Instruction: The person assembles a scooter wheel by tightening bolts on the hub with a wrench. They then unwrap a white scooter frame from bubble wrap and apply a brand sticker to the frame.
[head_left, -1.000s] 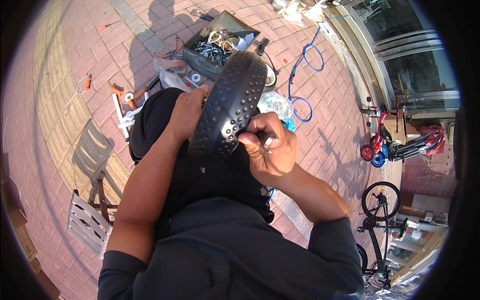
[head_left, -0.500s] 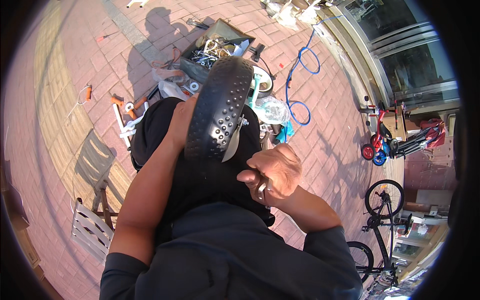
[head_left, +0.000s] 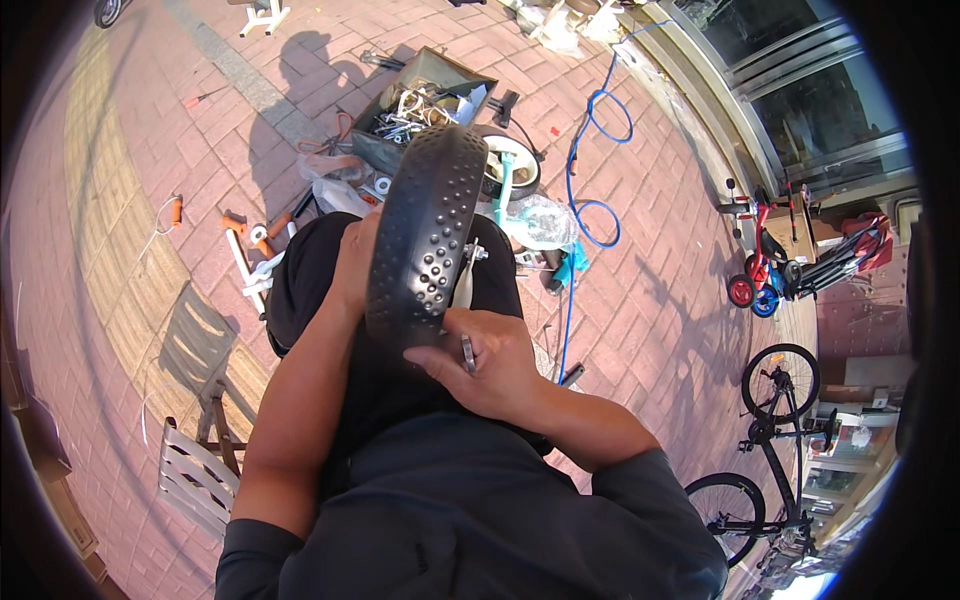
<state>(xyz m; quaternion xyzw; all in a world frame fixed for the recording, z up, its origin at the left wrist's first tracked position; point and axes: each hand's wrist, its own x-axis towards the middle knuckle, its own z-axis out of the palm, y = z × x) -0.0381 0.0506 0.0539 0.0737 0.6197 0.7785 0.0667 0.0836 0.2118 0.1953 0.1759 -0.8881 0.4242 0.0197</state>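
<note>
A small wheel with a black studded tyre (head_left: 425,230) stands upright over my lap. My left hand (head_left: 358,255) grips its left side, with the fingers largely hidden behind the tyre. From the wheel's right side sticks a silver axle bolt with a nut (head_left: 478,253), and a pale flat piece (head_left: 463,290) lies below it. My right hand (head_left: 485,362) is closed at the wheel's lower right, its thumb at the tyre's bottom edge. A small silver metal piece (head_left: 468,353) shows between its fingers; its kind cannot be made out.
Beyond my knees sits a metal toolbox (head_left: 375,150) full of tools. A white-rimmed wheel with a mint-green fork (head_left: 507,175) and plastic wrap (head_left: 545,222) lie near it. A blue hose (head_left: 572,180) loops rightward. A bicycle (head_left: 770,440) and a slatted chair (head_left: 195,478) flank me.
My right hand has moved left and up to the wheel's lower edge. The wheel has shifted slightly down and left in the picture, still held by my left hand.
</note>
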